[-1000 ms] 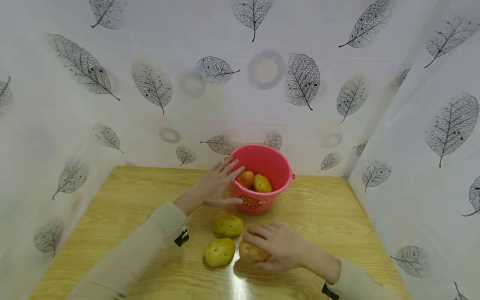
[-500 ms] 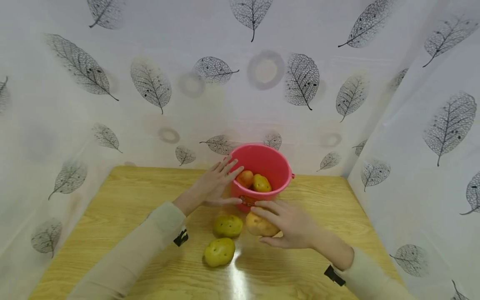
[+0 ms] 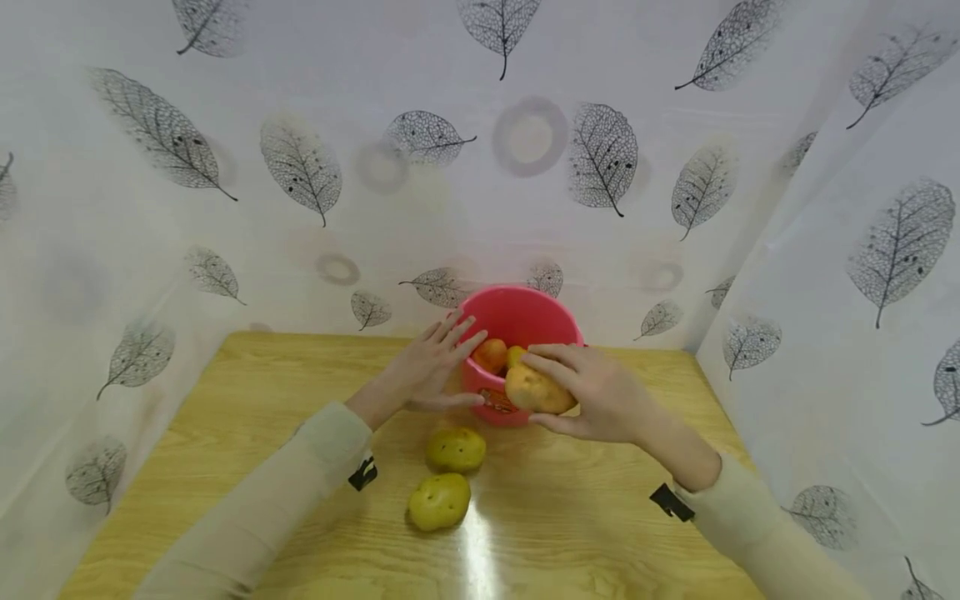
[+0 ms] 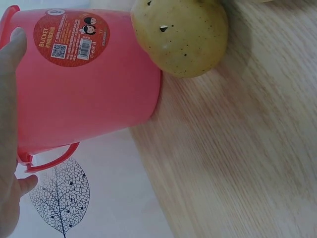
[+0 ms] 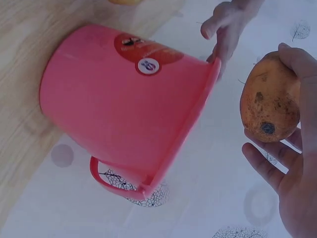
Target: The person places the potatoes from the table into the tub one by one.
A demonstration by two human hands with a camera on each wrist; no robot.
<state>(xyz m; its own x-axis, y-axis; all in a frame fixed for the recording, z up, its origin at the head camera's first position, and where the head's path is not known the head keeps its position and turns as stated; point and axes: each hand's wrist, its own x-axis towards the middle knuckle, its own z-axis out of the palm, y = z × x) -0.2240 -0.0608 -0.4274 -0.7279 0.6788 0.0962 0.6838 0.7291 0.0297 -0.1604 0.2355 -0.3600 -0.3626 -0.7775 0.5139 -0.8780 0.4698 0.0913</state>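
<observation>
A pink bucket (image 3: 491,408) stands near the back of the table. My left hand (image 3: 427,367) lies against its left side, fingers spread and fairly straight at the rim. My right hand (image 3: 600,392) grips a brownish potato (image 3: 538,390), held up in front of the bucket's right rim. The right wrist view shows this potato (image 5: 271,99) with a dark spot, between thumb and fingers. Inside the bucket sit a reddish-orange round thing (image 3: 491,355) and a yellow potato (image 3: 514,355), the latter mostly hidden behind the held one.
Two yellowish potatoes lie on the wooden table (image 3: 300,517) before the bucket: one potato (image 3: 456,450) close to it, the other potato (image 3: 439,502) nearer me. A leaf-patterned white sheet (image 3: 450,208) walls off the back and sides. The bucket's handle (image 5: 106,183) hangs down.
My right hand has lifted the brownish potato off the table and carried it forward and up to the bucket's front rim. The left hand has stayed at the bucket.
</observation>
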